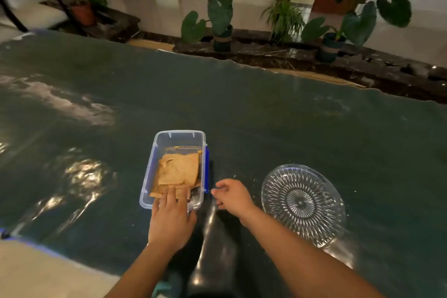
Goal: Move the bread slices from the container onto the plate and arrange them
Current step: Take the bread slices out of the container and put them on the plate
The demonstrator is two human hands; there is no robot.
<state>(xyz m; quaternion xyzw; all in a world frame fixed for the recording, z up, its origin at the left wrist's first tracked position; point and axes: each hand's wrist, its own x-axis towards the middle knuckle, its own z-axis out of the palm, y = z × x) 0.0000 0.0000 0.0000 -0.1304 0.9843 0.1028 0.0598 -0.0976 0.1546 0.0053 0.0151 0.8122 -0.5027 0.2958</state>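
Observation:
A clear plastic container with blue side clips stands on the dark table in front of me. Several toasted bread slices lie stacked inside it. My left hand reaches over the container's near rim, its fingertips resting on the nearest slices; no slice is lifted. My right hand hovers just right of the container with loosely curled fingers and holds nothing. A round cut-glass plate sits bare on the table to the right of that hand.
The table has a glossy dark green cover with crumbs near the plate. Its near edge runs along the lower left. Potted plants and a rock border stand beyond the far edge. A dark chair is at the back left.

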